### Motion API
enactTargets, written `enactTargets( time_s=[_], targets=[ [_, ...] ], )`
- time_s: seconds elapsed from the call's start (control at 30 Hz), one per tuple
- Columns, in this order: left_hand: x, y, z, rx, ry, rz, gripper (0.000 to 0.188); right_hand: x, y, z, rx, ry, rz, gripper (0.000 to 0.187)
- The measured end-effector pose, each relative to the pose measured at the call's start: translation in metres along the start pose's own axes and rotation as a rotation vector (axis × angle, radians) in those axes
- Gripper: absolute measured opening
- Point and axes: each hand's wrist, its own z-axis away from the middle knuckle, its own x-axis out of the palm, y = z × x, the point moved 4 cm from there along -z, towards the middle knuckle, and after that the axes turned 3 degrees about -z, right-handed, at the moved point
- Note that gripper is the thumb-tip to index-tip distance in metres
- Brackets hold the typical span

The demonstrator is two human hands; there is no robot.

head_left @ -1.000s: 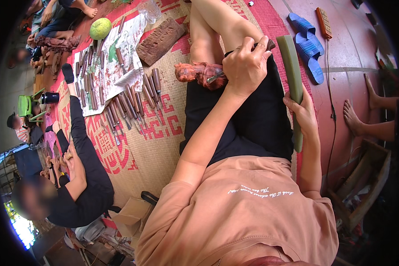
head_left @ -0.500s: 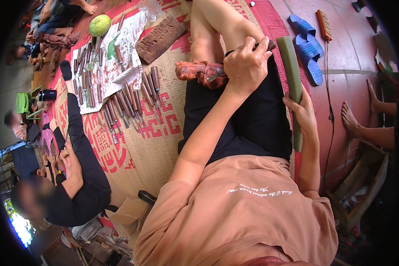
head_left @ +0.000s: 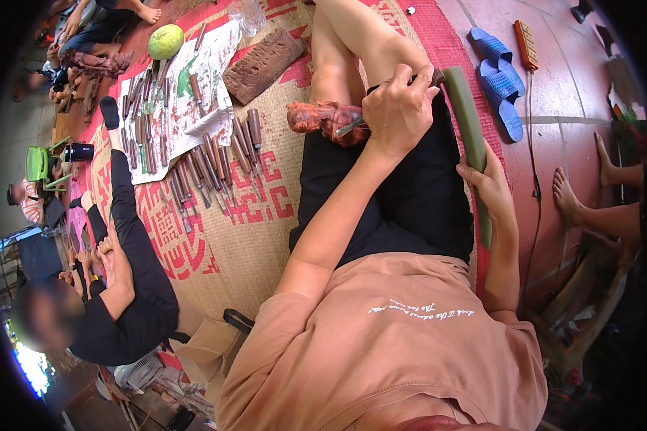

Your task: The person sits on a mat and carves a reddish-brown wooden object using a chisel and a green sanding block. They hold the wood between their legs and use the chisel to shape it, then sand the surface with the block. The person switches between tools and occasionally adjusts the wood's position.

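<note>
My left hand (head_left: pixel 399 111) is closed around a chisel, whose dark handle end (head_left: pixel 438 76) sticks out past my fingers to the right. The chisel's metal blade (head_left: pixel 351 126) rests against a reddish-brown carved wood figure (head_left: pixel 310 117) lying across my legs. My right hand (head_left: pixel 490 183) grips a long green bar (head_left: pixel 467 118) around its lower half. The bar's upper end is right beside the chisel's handle end; whether they touch I cannot tell.
Several wood-handled carving tools (head_left: pixel 208 169) lie on the patterned mat and on stained paper (head_left: pixel 219 54). Beyond are a carved wooden block (head_left: pixel 262 66) and a green round fruit (head_left: pixel 165 42). To the right are blue slippers (head_left: pixel 499 82), a power strip (head_left: pixel 526 44) and someone's feet (head_left: pixel 566 190).
The green bar's upper end has swung left, up to the chisel's handle end. My left hand, the chisel and the carved figure have stayed nearly in place.
</note>
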Motion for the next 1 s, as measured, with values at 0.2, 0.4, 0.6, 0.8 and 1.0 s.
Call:
enactTargets(
  time_s=[0.2,0.4,0.6,0.8,1.0],
  targets=[
    [0.0,0.0,0.002,0.013,0.008,-0.007,0.029,0.001,0.002,0.003,0.035,-0.002,-0.013,0.056],
    [-0.001,0.001,0.004,0.017,-0.017,-0.001,0.029,-0.001,0.004,0.004,0.038,-0.008,0.002,0.056],
    [-0.005,-0.001,0.004,0.038,-0.018,0.016,0.031,-0.001,0.007,0.009,0.03,0.009,-0.002,0.056],
    [-0.018,0.011,0.004,0.182,0.002,-0.02,0.032,0.004,0.004,0.017,0.011,-0.026,-0.003,0.059],
    [-0.01,0.024,0.015,0.195,-0.036,0.134,0.032,0.006,0.015,0.021,-0.007,0.04,-0.056,0.059]
  ],
)
